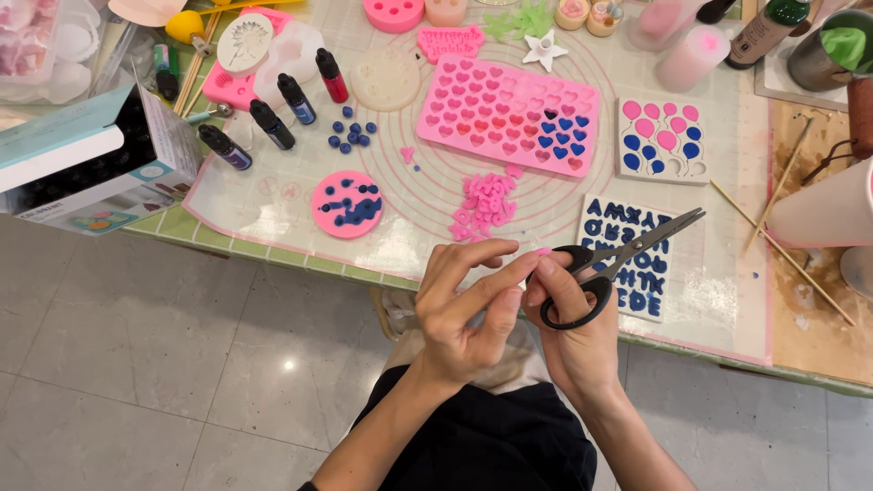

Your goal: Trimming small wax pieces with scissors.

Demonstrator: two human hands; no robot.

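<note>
bench [823,338]: runs across the top of the view, crowded with craft bits, above a pale tiled floor [136,364].
mat [273,195]: clear sheet with pink rings, laid over the bench under most of the moulds.
heart mould [509,111]: pink tray, mostly pink fills, a few blue at its right end.
letter mould [632,250]: white, blue letters, just behind the scissors.
round mould [346,205]: pink disc with blue patches, left of a heap of pink letters [484,205].
scissors [605,268]: black handles, blades parted, tips pointing up right over the letter mould.
right hand [568,314]: fingers through the handle loops, gripping the scissors.
left hand [464,305]: fingers curled narrow, fingertip meeting the right hand by the handles; a pinched item cannot be made out.
</note>
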